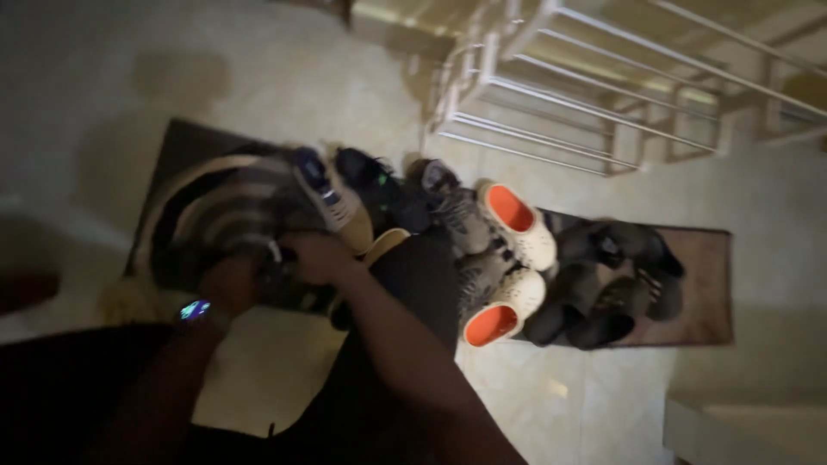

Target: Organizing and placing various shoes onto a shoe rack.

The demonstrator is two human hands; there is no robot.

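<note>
My left hand [228,282], with a lit watch [195,310] on its wrist, and my right hand [320,257] meet over a dark shoe [282,263] with a white lace end, at the edge of a striped mat [202,207]. Both hands look closed on that shoe, though the view is dim and blurred. Just beyond my right hand lies a tan and blue sneaker [332,202]. My dark trouser leg [422,275] runs beside my right forearm.
A black sneaker [372,179], a grey sneaker [457,217], two cream clogs with orange insoles [517,222] and several black sandals [607,288] lie on a brown mat [711,284]. A white metal rack [586,95] stands behind them. A pale step [749,430] is at bottom right.
</note>
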